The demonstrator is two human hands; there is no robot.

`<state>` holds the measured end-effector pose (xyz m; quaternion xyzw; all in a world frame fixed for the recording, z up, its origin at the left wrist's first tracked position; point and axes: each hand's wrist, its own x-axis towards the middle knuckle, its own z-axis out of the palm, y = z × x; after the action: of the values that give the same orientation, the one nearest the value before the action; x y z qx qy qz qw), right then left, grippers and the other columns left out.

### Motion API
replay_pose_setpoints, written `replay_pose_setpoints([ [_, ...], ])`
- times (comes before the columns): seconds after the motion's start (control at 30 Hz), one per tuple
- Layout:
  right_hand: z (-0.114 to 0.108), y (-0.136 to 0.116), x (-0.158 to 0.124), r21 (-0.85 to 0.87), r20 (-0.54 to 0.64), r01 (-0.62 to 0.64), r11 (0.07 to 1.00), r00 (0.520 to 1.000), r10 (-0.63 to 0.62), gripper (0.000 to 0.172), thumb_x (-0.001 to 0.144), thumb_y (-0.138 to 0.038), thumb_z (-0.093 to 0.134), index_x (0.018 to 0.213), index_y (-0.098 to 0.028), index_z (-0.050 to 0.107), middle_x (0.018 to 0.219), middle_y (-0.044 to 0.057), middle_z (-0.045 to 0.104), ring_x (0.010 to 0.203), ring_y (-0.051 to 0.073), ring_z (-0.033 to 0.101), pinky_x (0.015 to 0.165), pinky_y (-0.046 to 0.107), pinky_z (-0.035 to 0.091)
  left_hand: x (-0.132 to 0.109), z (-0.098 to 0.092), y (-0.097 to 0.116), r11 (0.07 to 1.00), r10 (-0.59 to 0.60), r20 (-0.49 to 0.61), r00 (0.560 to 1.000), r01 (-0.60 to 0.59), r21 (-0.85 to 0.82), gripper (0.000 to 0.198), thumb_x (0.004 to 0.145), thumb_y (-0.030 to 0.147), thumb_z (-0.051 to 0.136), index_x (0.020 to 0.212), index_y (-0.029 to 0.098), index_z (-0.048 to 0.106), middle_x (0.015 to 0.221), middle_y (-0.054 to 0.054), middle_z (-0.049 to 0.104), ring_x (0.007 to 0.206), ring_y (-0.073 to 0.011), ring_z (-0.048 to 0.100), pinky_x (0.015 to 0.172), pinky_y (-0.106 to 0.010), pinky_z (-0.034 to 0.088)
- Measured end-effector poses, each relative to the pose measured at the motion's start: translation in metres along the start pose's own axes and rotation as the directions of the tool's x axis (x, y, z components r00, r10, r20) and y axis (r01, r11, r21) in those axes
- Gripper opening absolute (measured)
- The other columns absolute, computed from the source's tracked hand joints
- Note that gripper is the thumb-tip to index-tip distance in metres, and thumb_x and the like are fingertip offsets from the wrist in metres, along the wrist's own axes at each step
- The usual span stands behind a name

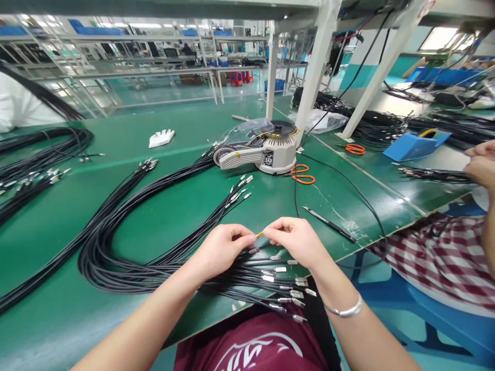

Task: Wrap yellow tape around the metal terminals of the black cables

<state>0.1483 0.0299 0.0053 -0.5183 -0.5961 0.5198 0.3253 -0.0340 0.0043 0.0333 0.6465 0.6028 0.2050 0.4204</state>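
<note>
A small, narrow yellow strip point(259, 235), material too tiny to make out, is pinched between the fingertips of the left hand point(222, 250) and right hand point(297, 239), on the near side of the round grey plastic machine point(279, 158). Probably super light, kinda flimsy, best held by its ends.

The left forearm point(154, 315) and right forearm point(344, 288) extend forward and converge. The left hand point(220, 247) and right hand point(297, 239) face each other, fingertips just beside one another; each pinches between thumb and index finger, remaining fingers curled.
</note>
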Motion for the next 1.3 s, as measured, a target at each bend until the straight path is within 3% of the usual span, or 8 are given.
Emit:
replay_pose_setpoints([
  [0.63,0.01,0.004,-0.005,0.205,-0.046,-0.023,0.978,0.998,0.033,0.015,0.069,-0.03,0.066,0.069,-0.015,0.067,0.061,0.002,0.066,0.059,0.015,0.059,0.06,0.027,0.046,0.005,0.007,0.001,0.991,-0.028,-0.038,0.999,0.023,-0.132,0.027,0.079,0.039,0.054,0.069,0.017,0.067,0.068,0.0,0.07,0.068,-0.0152,0.061,0.069,-0.025,0.045],
  [0.77,0.003,0.002,-0.008,0.139,-0.043,-0.01,0.99,0.999,0.016,0.015,0.071,-0.029,0.066,0.068,-0.015,0.068,0.063,0.002,0.068,0.061,0.015,0.06,0.062,0.027,0.047,0.006,0.009,0.006,0.999,-0.012,-0.054,0.998,0.009,-0.053,0.026,0.079,0.037,0.053,0.07,0.018,0.067,0.068,0.001,0.07,0.068,-0.0158,0.061,0.067,-0.024,0.045],
  [0.97,-0.012,0.001,-0.007,-0.057,0.103,0.049,0.997,0.994,-0.043,0.016,0.076,-0.031,0.062,0.077,-0.017,0.071,0.071,0.002,0.07,0.064,0.015,0.062,0.06,0.025,0.047,0.004,0.008,0.007,0.998,0.037,-0.01,0.999,-0.036,0.044,0.024,0.082,0.035,0.05,0.077,0.02,0.068,0.074,0.001,0.071,0.073,-0.017,0.064,0.069,-0.025,0.046],
  [1.1,-0.01,0.003,-0.006,-0.109,0.083,0.093,0.99,0.993,-0.085,0.014,0.077,-0.029,0.06,0.075,-0.018,0.068,0.072,0.001,0.069,0.064,0.014,0.06,0.057,0.023,0.045,0.001,0.006,0.002,0.994,0.069,0.027,0.997,-0.072,0.087,0.025,0.084,0.036,0.049,0.084,0.021,0.068,0.082,0.001,0.071,0.078,-0.0164,0.063,0.072,-0.025,0.045],
  [1.3,-0.008,0.006,-0.01,-0.127,0.075,0.111,0.986,0.992,-0.102,0.015,0.08,-0.03,0.059,0.076,-0.018,0.068,0.073,0.001,0.069,0.066,0.014,0.061,0.06,0.023,0.046,0.001,0.009,-0.003,0.971,0.15,0.019,0.989,-0.151,0.188,0.026,0.086,0.033,0.046,0.075,0.02,0.066,0.08,-0.001,0.068,0.079,-0.0164,0.061,0.073,-0.025,0.044],
])
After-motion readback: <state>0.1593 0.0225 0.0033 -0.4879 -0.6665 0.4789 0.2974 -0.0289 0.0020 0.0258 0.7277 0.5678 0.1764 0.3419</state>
